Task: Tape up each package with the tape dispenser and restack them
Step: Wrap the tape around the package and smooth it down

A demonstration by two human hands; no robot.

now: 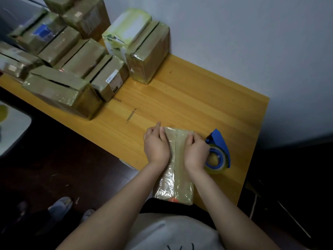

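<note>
A brown cardboard package point(175, 170) wrapped in shiny clear tape lies lengthwise on the wooden table point(189, 98), its near end at the table's front edge. My left hand point(156, 143) grips its far left side, fingers curled over the edge and one finger sticking out past the far end. On the far right side my right hand point(196, 150) holds the package with curled fingers. A blue tape dispenser point(219, 150) with a roll of clear tape stands just right of my right hand, partly hidden behind it.
Several taped brown packages point(75, 62) are stacked across the table's far left. A white and green box point(124, 31) and another brown package point(149, 51) stand by the wall. The table's right edge point(255, 141) drops to dark floor. Slippered feet point(61, 206) show below left.
</note>
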